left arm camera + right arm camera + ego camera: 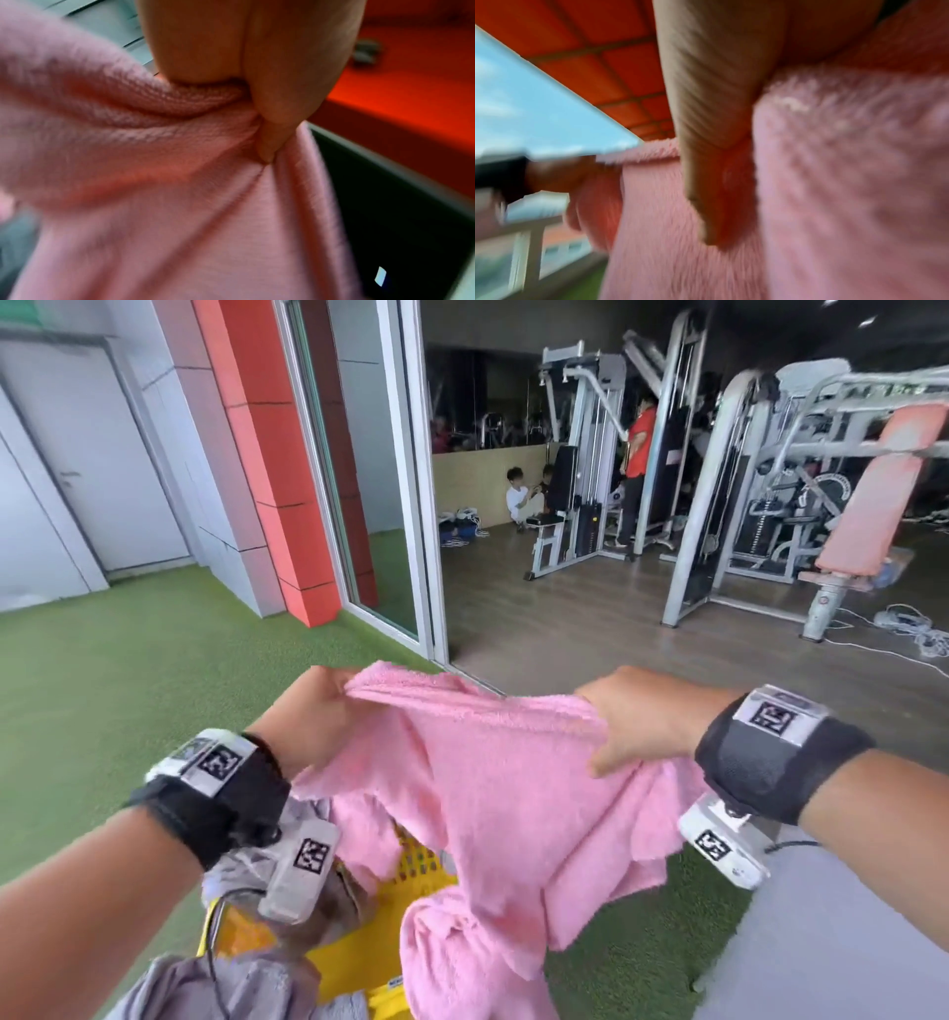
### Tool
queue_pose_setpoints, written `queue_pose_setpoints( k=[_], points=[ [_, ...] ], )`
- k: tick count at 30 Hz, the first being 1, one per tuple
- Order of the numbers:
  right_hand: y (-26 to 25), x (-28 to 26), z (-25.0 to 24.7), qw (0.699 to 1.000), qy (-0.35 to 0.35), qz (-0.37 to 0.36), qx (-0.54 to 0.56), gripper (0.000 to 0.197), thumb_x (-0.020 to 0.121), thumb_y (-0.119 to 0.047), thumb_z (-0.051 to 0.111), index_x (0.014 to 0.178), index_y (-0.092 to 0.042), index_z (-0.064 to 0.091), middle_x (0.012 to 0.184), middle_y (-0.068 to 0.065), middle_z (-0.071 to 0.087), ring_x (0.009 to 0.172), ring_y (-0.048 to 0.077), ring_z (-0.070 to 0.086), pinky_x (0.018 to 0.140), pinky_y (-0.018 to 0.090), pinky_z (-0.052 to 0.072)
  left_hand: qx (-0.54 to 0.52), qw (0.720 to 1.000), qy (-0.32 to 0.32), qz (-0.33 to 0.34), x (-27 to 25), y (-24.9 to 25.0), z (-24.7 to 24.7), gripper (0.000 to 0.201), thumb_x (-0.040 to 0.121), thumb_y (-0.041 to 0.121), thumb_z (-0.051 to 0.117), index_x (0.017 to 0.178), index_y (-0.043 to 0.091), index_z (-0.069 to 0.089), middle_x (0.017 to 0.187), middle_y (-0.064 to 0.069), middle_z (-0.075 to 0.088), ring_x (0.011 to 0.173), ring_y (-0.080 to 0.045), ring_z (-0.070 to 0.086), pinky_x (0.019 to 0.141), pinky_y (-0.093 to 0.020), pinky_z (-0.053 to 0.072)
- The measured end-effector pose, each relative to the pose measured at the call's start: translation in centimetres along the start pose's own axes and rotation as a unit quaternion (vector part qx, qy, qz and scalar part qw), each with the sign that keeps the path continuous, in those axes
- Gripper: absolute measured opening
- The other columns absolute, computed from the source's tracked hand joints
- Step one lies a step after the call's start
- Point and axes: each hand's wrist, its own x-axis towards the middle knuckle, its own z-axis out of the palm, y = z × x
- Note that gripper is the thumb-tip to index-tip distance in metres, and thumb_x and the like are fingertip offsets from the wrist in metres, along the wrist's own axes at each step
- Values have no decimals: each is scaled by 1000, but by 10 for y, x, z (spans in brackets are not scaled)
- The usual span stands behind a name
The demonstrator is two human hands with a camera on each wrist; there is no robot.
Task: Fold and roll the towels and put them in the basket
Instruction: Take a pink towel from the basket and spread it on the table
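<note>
A pink towel (493, 793) hangs stretched between both hands above a yellow plastic basket (390, 952). My left hand (313, 711) grips the towel's top edge at the left, and my right hand (631, 726) grips the top edge at the right. The left wrist view shows fingers (277, 85) pinching a bunched fold of the pink towel (167, 203). In the blurred right wrist view a finger (706, 121) lies against the pink towel (834, 182), with the other hand (559, 176) holding the far end. The towel's lower part droops, crumpled, over the basket.
A grey towel (226, 983) drapes over the basket's near left side. Green artificial turf (128, 690) covers the ground. A red-and-grey pillar (287, 480) and a glass door frame (411, 505) stand ahead. Beyond are gym machines (719, 480) and people (524, 498).
</note>
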Motion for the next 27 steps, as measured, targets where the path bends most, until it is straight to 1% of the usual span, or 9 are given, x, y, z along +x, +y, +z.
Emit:
queue_pose_setpoints(
  k=[4, 6, 8, 10, 12, 16, 20, 24, 27],
  points=[
    [28, 14, 9, 998, 23, 43, 33, 15, 80, -18, 59, 67, -14, 54, 67, 4, 59, 69, 31, 56, 56, 33, 43, -272, 960, 17, -73, -28, 62, 21, 14, 99, 4, 54, 91, -2, 64, 76, -17, 73, 57, -19, 70, 46, -26, 54],
    [45, 20, 8, 980, 58, 56, 184, 20, 84, -20, 66, 67, -12, 61, 69, 7, 65, 70, 31, 63, 57, 31, 47, -271, 959, 19, -76, -40, 80, 26, 11, 95, 14, 64, 85, 9, 65, 73, -4, 75, 63, -17, 71, 51, -25, 55],
    [49, 20, 8, 940, 87, 37, 327, 11, 84, -17, 74, 75, -11, 70, 74, 6, 70, 64, 19, 61, 52, 20, 43, -20, 999, -29, -31, -48, 81, 29, 28, 82, 36, 78, 70, 20, 58, 54, 11, 62, 48, -4, 57, 47, -19, 43],
    [41, 14, 3, 890, 108, -22, 442, 4, 84, -12, 77, 85, -15, 75, 79, -3, 74, 69, 9, 63, 55, 10, 41, 304, 951, -58, -29, -48, 78, 34, 37, 80, 51, 75, 67, 24, 53, 54, 11, 53, 50, -5, 50, 47, -19, 34],
    [37, 10, -2, 853, 83, -90, 508, 18, 79, -18, 83, 96, -20, 77, 91, -9, 77, 85, 5, 71, 78, 16, 50, 394, 917, -2, -67, -50, 67, 35, 31, 87, 39, 64, 65, 21, 49, 57, 6, 51, 58, -20, 53, 53, -28, 36],
    [34, 6, -6, 943, 19, -153, 293, 55, 54, -55, 85, 94, -19, 70, 88, -2, 76, 79, 17, 72, 73, 34, 58, 51, 977, 151, -145, -69, 50, 14, 20, 85, 1, 57, 66, 2, 63, 64, -6, 68, 59, -22, 61, 54, -32, 47],
    [19, 1, -1, 989, 19, -142, 39, 23, 70, -27, 75, 69, -19, 53, 62, -3, 57, 51, 8, 52, 42, 20, 34, -230, 953, 147, -133, -94, 85, 21, 20, 96, 0, 52, 91, 2, 71, 90, -21, 74, 77, -33, 72, 72, -46, 59],
    [21, 7, -6, 971, 28, -70, 229, 11, 76, -19, 72, 71, -13, 64, 70, 5, 69, 62, 25, 66, 54, 30, 49, -241, 954, 143, -102, -116, 118, 20, 15, 97, 16, 60, 104, 7, 71, 98, -11, 76, 92, -26, 73, 81, -41, 60],
    [12, -3, -11, 912, 41, -84, 399, 7, 80, -16, 80, 86, -18, 75, 90, 8, 76, 77, 22, 71, 71, 25, 53, 47, 995, 49, -76, -140, 122, 5, 25, 78, 46, 80, 88, 26, 69, 78, 6, 75, 71, -7, 70, 64, -26, 55]
  ],
)
